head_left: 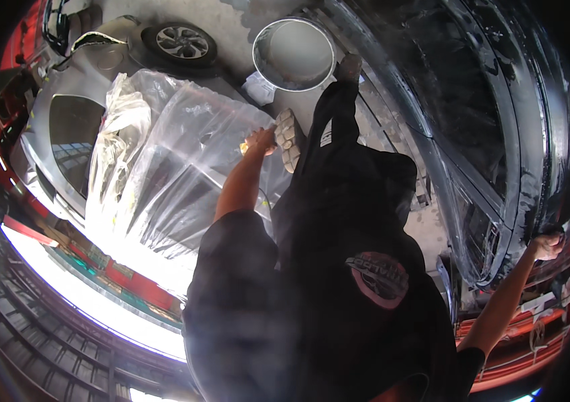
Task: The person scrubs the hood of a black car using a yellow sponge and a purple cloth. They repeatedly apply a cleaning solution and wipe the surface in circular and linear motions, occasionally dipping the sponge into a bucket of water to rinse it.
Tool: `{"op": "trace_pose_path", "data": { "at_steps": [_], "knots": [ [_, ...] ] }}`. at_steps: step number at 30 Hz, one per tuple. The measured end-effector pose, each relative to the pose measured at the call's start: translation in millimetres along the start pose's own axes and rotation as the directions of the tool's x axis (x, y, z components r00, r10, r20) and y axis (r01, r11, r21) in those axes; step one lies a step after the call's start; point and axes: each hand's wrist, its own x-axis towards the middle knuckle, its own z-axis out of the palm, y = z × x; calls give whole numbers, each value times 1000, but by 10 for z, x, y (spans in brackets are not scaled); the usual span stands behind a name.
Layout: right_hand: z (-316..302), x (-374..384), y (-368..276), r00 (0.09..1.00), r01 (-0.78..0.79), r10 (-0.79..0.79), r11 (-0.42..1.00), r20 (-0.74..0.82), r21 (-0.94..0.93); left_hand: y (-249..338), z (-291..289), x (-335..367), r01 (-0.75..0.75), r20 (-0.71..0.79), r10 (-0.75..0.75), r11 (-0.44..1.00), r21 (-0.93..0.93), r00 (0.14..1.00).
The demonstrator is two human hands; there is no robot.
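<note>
My left hand (262, 140) is closed around a small yellowish piece (244, 148), perhaps a sponge; its far side is hidden by the fingers. The hand hangs beside the clear plastic sheeting (184, 141) that drapes over a grey car (43, 120). Out to the right, my right hand (548, 246) is curled at the edge of a dark car body (426, 120). Whether it holds anything is too small to see. Wet-looking, whitish smears mark that dark bodywork.
A round metal-rimmed bucket (294, 55) with greyish contents stands on the concrete floor near my feet, a crumpled white sheet (258, 88) beside it. The sole of one shoe (288, 141) shows. The grey car's wheel (181, 41) is at the upper left. Red shelving (520, 335) lies lower right.
</note>
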Motion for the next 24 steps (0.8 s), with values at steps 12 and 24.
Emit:
{"op": "trace_pose_path", "data": {
  "at_steps": [12,24],
  "knots": [
    [76,8,-139,999,-18,17,999,31,30,42,463,116,-83,110,76,995,63,991],
    [84,85,80,958,-278,278,960,65,-14,-33,898,320,-16,114,33,989,-148,993]
  ]
}}
